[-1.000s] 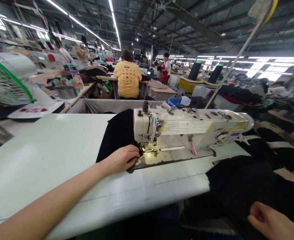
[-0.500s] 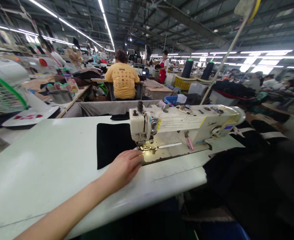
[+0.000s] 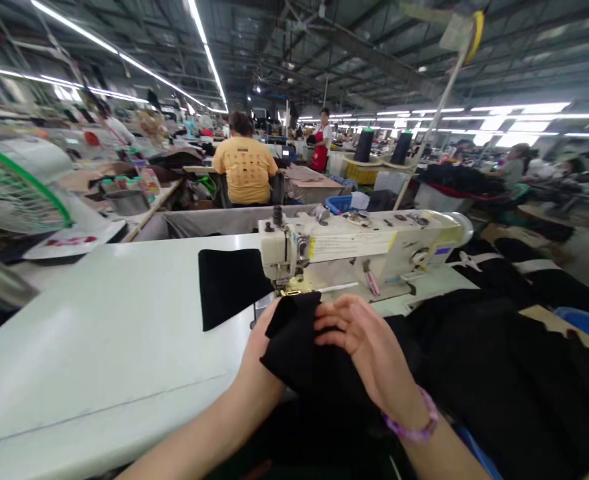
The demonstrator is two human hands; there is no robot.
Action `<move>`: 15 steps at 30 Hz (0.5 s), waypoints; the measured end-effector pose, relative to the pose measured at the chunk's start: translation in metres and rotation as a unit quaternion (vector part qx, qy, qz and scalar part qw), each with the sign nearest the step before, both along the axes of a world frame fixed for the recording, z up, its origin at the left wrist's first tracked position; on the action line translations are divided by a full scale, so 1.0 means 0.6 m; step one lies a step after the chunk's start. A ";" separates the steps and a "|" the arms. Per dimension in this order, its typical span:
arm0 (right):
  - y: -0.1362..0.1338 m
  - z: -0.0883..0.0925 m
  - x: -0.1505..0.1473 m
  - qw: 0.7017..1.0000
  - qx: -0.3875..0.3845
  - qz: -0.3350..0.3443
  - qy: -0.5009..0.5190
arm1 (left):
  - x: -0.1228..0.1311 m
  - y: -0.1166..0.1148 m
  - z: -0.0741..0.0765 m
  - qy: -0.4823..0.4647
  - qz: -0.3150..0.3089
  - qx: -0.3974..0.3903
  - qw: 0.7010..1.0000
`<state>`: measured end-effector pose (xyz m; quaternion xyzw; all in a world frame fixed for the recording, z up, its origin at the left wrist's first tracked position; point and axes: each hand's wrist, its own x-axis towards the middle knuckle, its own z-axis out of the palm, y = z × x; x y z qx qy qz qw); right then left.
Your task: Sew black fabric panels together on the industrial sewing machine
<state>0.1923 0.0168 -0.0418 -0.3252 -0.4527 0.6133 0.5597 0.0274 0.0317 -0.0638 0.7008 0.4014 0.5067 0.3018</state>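
Black folded cloth [image 3: 294,350] at six o'clock, we judge, is flanked by left hand [image 3: 260,347], grip hidden, and slightly spread right hand [image 3: 371,347] to steady it.

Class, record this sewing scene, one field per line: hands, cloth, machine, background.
Left hand: holds a black cloth piece
Right hand: fingers at that piece, grip unclear; purple bracelet on wrist
Sewing machine: off-white, on a pale table
Second black piece: lying left of the machine
Right side: heap of black cloth
Background: person in a yellow shirt, back turned
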 end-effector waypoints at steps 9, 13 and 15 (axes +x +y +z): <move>-0.076 -0.048 -0.074 0.877 0.284 -0.202 -0.331 | -0.030 -0.037 0.064 0.089 0.128 0.002 0.988; -0.015 -0.010 -0.008 0.839 0.273 -0.289 -0.371 | -0.081 -0.001 0.081 0.121 0.135 -0.027 0.983; 0.031 0.009 0.028 0.826 0.267 -0.296 -0.399 | -0.112 0.034 0.094 0.111 0.120 -0.069 0.984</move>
